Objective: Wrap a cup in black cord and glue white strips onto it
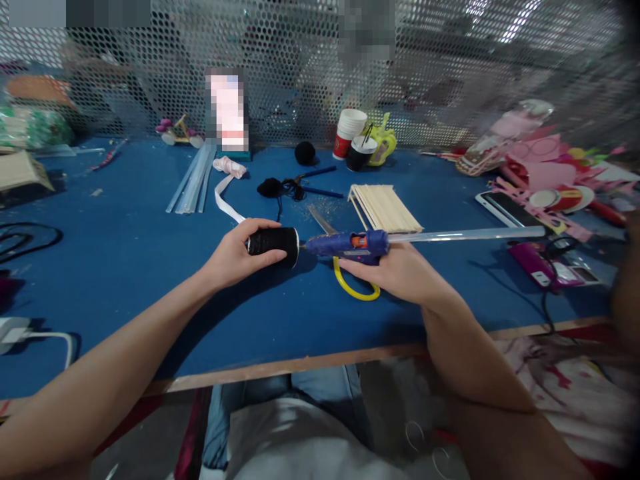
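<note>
On its side in my left hand (233,257) is a paper cup covered in black (273,246), its white rim facing right. Fingers and thumb are wrapped round it. My right hand (400,270) grips a blue hot glue gun (345,245), with a long clear glue stick (470,234) coming out of its back end. The gun's nozzle points left at the cup's rim, very close to it; whether they touch I cannot tell. Beneath the gun lie scissors with yellow handles (357,291), partly hidden. A white ribbon (225,202) runs to behind my left hand.
Clear glue sticks (193,180) lie at back left. Black yarn (271,188) and dark-handled scissors (320,192) sit mid-table, near wooden sticks (387,207). Paper cups (351,127) stand by the mesh screen (290,73). A phone (515,208) and pink scraps (543,163) lie right.
</note>
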`<action>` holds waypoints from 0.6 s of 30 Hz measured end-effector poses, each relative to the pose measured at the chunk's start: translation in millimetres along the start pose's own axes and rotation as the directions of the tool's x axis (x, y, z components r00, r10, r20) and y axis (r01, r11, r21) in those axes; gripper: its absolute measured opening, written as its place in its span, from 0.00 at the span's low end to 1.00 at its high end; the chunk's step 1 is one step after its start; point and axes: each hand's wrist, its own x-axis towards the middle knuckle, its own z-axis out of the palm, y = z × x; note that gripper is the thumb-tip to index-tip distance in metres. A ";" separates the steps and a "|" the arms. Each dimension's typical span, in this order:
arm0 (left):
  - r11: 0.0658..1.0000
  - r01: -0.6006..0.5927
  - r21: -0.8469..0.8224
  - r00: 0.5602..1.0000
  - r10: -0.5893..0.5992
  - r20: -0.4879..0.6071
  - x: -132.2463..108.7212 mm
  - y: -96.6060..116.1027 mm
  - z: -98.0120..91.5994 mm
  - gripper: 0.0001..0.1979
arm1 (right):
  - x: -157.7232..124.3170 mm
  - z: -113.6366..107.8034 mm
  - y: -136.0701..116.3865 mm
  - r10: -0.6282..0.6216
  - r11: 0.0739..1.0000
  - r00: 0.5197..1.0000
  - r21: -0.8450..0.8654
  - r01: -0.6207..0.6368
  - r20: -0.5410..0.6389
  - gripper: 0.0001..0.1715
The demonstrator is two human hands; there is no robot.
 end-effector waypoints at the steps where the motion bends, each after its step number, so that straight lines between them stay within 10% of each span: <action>1: 1.000 -0.002 -0.002 1.000 0.002 -0.004 0.0 0.0 0.2 0.25 | -0.3 -0.3 0.5 0.006 1.000 1.000 0.005 -0.006 -0.009 0.13; 18: 0.995 -0.071 0.071 0.997 0.072 -0.006 -1.3 -1.5 2.0 0.25 | -1.3 0.3 0.8 0.004 0.999 0.999 -0.048 -0.006 -0.050 0.10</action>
